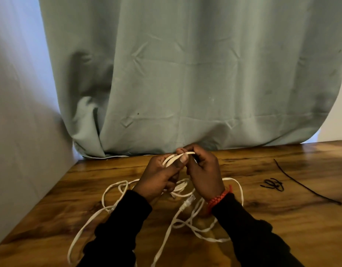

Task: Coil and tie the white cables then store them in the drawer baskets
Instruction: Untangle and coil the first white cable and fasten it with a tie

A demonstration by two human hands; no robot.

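A long white flat cable (pixel 108 209) lies in loose tangled loops on the wooden table (pixel 281 228) under my forearms. Its clear plug end (pixel 189 201) shows between my wrists. My left hand (pixel 158 176) grips a few small loops of the cable, thumb pressed on top of them. My right hand (pixel 203 170) pinches the same bundle of loops (pixel 172 158) from the right side, fingers curled over it. Both hands are raised a little above the table, close together. No drawer or basket is in view.
A small bunch of black ties (pixel 273 185) lies on the table to the right, with one long straight black tie (pixel 305 185) beside it. A grey-green curtain (pixel 185 74) hangs behind the table's far edge. A pale wall (pixel 22 132) runs along the left.
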